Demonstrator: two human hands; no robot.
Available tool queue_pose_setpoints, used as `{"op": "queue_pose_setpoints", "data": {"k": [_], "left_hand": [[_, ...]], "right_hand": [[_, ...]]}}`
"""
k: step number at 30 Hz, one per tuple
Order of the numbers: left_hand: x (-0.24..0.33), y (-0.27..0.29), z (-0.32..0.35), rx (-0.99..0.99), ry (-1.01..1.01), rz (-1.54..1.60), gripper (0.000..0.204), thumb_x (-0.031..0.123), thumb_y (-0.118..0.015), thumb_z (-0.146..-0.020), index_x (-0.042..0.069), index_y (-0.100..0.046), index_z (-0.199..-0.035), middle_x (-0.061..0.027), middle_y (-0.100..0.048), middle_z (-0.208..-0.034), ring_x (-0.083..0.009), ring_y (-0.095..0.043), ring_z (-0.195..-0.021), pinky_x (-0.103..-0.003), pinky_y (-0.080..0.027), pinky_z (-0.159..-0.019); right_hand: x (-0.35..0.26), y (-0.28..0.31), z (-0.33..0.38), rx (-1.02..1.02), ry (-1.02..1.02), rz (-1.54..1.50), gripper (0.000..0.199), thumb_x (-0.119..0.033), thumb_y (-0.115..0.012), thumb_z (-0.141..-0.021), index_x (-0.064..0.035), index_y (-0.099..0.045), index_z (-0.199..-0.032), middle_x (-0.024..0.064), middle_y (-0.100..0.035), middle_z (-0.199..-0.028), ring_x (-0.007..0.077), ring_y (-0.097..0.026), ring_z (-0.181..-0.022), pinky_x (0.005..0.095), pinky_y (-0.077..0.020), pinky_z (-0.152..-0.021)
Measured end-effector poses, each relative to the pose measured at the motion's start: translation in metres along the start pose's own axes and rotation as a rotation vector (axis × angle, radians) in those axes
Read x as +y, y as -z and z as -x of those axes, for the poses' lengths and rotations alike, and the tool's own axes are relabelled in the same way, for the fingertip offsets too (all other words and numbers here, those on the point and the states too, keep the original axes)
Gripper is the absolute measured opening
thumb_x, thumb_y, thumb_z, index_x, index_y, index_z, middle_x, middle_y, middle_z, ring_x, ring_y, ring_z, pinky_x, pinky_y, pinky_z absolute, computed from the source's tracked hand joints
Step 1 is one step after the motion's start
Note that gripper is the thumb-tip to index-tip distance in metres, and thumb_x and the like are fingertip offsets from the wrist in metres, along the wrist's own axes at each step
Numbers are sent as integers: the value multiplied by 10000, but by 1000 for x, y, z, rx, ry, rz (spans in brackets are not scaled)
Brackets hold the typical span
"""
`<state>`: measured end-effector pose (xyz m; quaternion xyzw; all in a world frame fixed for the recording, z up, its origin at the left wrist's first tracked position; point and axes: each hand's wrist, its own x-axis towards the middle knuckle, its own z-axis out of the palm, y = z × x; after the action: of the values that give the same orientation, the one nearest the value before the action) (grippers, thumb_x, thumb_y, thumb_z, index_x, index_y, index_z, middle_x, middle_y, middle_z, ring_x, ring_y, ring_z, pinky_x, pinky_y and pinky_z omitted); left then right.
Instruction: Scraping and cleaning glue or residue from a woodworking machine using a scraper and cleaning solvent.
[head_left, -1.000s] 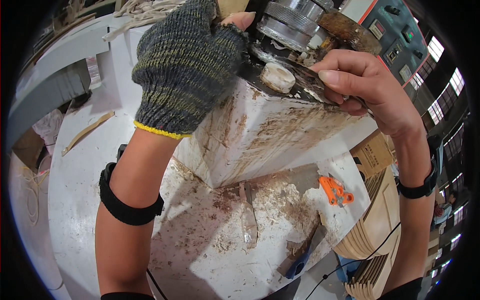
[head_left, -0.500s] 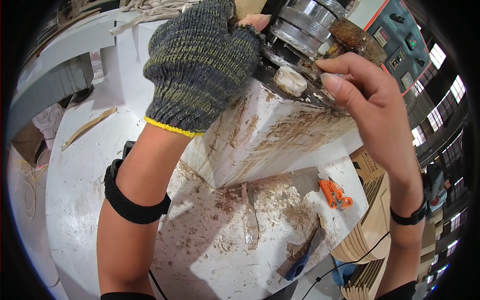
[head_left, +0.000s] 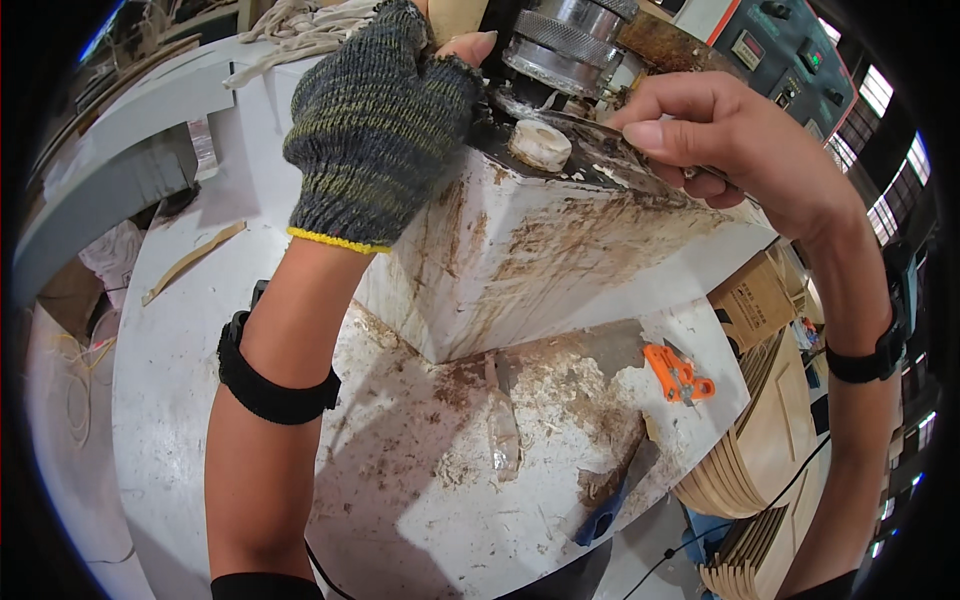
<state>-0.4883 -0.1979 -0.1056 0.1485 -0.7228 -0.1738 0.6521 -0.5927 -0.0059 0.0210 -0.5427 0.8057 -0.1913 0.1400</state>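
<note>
Compared with the earlier frames, the right hand (head_left: 745, 150) is being carried slightly lower across the machine top, while the gloved left hand (head_left: 385, 120) is being kept at 12 o'clock against the knurled metal roller (head_left: 570, 35).

A thin metal blade (head_left: 590, 125) is being pinched between the thumb and curled fingers of the right hand; the grip is closed tightly on it, and its tip is being directed toward 9 o'clock, close to the pale round plug (head_left: 540, 143) on the dark top plate. The left hand, in a fingerless knit glove, is being closed around a pale wooden piece (head_left: 455, 18) at the upper edge; how much of that piece is enclosed cannot be told.

Scraping or clearing of residue around the plug is judged to be the step in hand. A shallow, steady blade angle is being called for next, with the fingertips kept clear of the roller.

An orange tool (head_left: 678, 372) is lying at 4 o'clock on the stained white table (head_left: 200, 400), well apart from both hands.
</note>
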Motion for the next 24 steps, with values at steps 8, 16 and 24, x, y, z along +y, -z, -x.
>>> {"op": "queue_pose_setpoints", "data": {"k": [8,16,24], "left_hand": [[-4,-2,-1,1,-20,-13,451,480,-614,-891,33,-673,-896,-146,-674,-727,-298,-661,-668,-408,-495,-619],[-1,0,0,-127,140,157,413,353,-673,-905,68,-652,-1203,-4,-669,-892,-76,-577,-777,-241,-465,-702],[4,7,-2,-112,74,117,372,318,-662,-914,61,-656,-1183,-5,-665,-884,-72,-555,-776,-237,-452,-713]], "right_hand": [[47,-39,10,459,452,152,227,-118,-639,-913,8,-651,-1102,58,-690,-933,125,-618,-830,267,-488,-769],[70,-67,-6,744,599,205,183,-89,-664,-887,-21,-686,-1055,122,-693,-882,208,-660,-766,290,-505,-685],[43,-21,-3,391,369,55,253,-238,-635,-933,-43,-683,-1088,-29,-567,-766,32,-472,-642,186,-370,-560]]}}
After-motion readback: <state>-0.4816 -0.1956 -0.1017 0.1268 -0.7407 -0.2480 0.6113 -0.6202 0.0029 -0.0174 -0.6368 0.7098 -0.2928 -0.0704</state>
